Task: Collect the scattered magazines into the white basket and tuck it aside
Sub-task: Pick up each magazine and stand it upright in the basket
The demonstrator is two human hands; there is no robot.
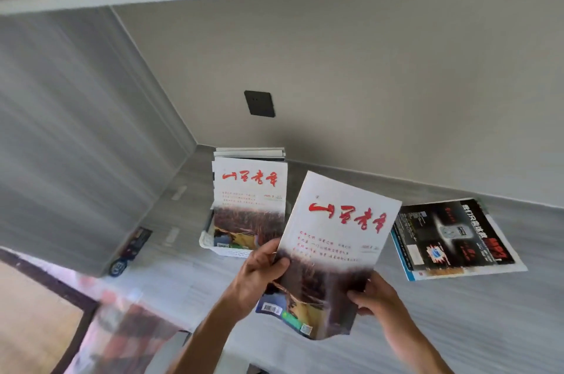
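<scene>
Both my hands hold up a white magazine with red brush lettering [334, 239] above the grey desk. My left hand [259, 270] grips its left edge and my right hand [370, 294] grips its lower right corner. Behind it the white basket [213, 244] stands on the desk near the wall corner. Several magazines stand upright in the basket, the front one [250, 199] with the same red lettering. A dark-covered magazine [454, 239] lies flat on the desk to the right, on top of another with a blue edge.
The grey desk surface [457, 312] runs along a beige wall with a black socket plate [259, 103]. A grey side panel [76, 129] closes the left. White shelves hang overhead. Small dark items [134, 247] lie by the left panel.
</scene>
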